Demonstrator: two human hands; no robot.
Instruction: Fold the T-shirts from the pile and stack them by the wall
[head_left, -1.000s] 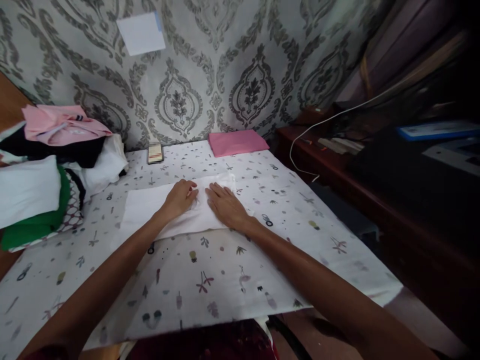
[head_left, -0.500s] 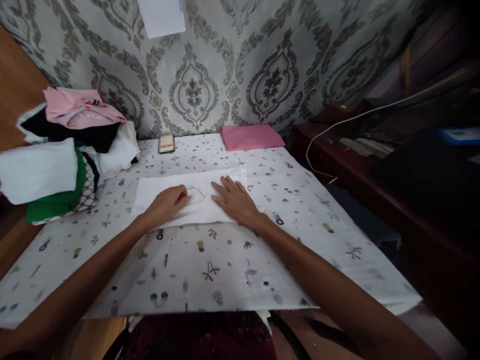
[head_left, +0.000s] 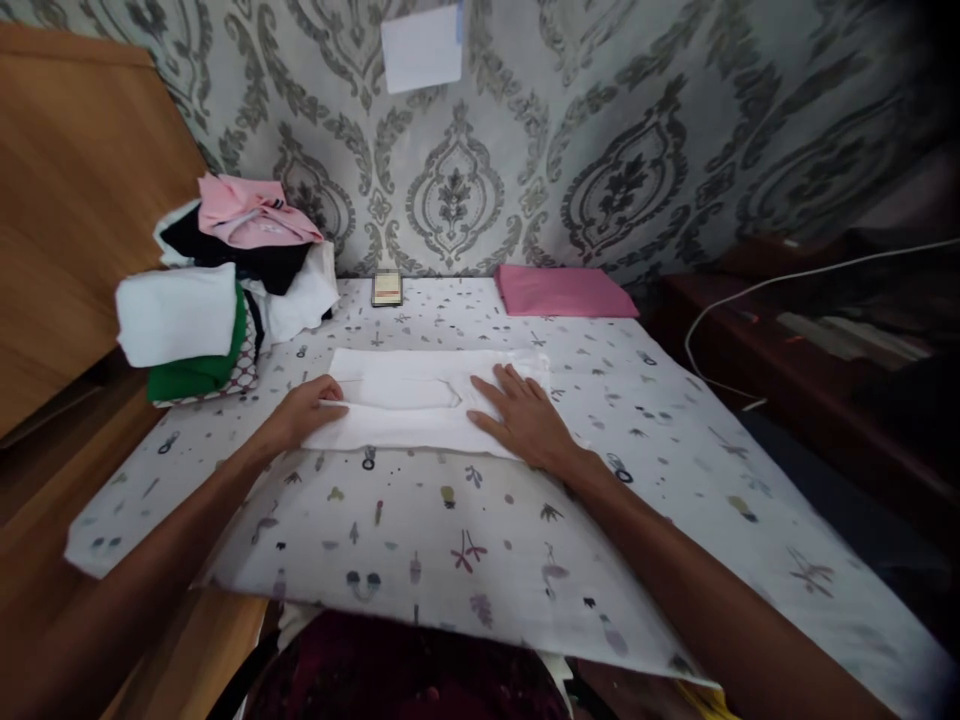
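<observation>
A white cloth (head_left: 405,425), folded into a long flat strip, lies across the patterned sheet in the middle of the head view. At its left end, my left hand (head_left: 306,408) pinches a layer of the cloth between thumb and fingers. My right hand (head_left: 523,412) rests palm down near the cloth's right end, fingers spread. Between the hands a thin line and a small crease show on the cloth.
Folded clothes, with a white one (head_left: 176,315) and a pink one (head_left: 251,210), are stacked at the back left. A small card-like box (head_left: 387,288) and a folded pink cloth (head_left: 566,291) lie by the wall. A white cable (head_left: 705,310) hangs at the right.
The view has turned left, so things appear farther right. My left hand has moved left along the cloth to its left end and now pinches a layer there. My right hand stays flat on it.
</observation>
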